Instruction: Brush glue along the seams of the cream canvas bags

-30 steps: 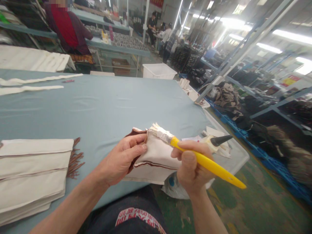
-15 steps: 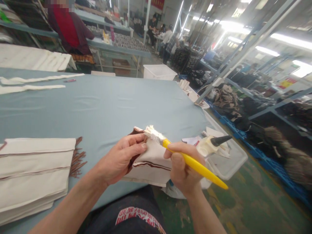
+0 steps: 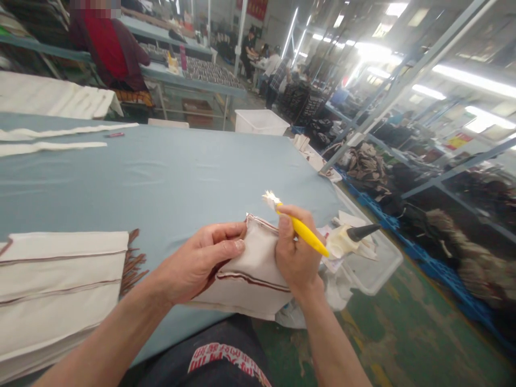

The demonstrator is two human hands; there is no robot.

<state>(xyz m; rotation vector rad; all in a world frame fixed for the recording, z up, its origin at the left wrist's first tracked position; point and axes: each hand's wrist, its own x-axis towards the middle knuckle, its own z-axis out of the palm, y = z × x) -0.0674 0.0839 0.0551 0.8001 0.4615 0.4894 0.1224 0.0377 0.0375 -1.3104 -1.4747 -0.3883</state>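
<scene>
My left hand (image 3: 201,263) pinches the left edge of a cream fabric piece (image 3: 258,255) with dark brown edging, thumb on top and fingers behind. The piece is folded and hangs over the table's front edge. In my right hand (image 3: 298,252) is a brush with a yellow handle (image 3: 308,236), its white-coated bristles (image 3: 271,199) pointing up and left, off the fabric. The lower part of that hand rests against the fabric's right side; whether its fingers also grip the cloth is hidden.
Stacked cream pieces with brown edging (image 3: 64,285) lie at left on the blue-covered table (image 3: 193,177). To the right, a glue-smeared container with a black cone-shaped tip (image 3: 363,232) sits over a translucent tray (image 3: 379,279). A white bin (image 3: 260,122) stands beyond the table; a person (image 3: 108,54) works further back.
My right hand has lifted the brush off the fabric's upper left corner and turned it steeper. It now meets the fabric's right side, and the fabric's top edge shows.
</scene>
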